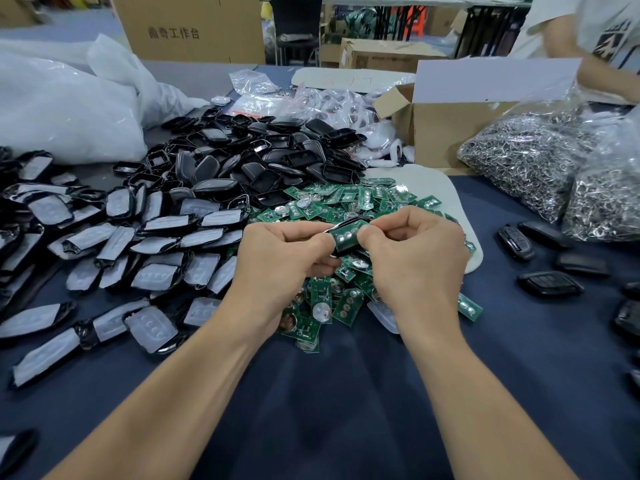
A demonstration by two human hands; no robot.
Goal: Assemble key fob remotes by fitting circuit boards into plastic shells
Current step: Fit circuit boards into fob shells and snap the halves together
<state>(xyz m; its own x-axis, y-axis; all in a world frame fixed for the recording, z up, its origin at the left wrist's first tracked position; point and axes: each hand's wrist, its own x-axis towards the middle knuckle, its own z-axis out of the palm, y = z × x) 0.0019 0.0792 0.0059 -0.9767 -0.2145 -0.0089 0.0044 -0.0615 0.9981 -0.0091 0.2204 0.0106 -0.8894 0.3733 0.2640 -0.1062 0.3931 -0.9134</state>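
Above loose board pile [332,306]: pinch grip on black shell [346,222] with left hand [284,251], on circuit board [346,235] with right hand [415,251]; presumably aligning before seating.

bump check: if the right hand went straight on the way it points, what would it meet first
The green circuit board that the right hand pinches comes first; just beyond it, probably the left hand.
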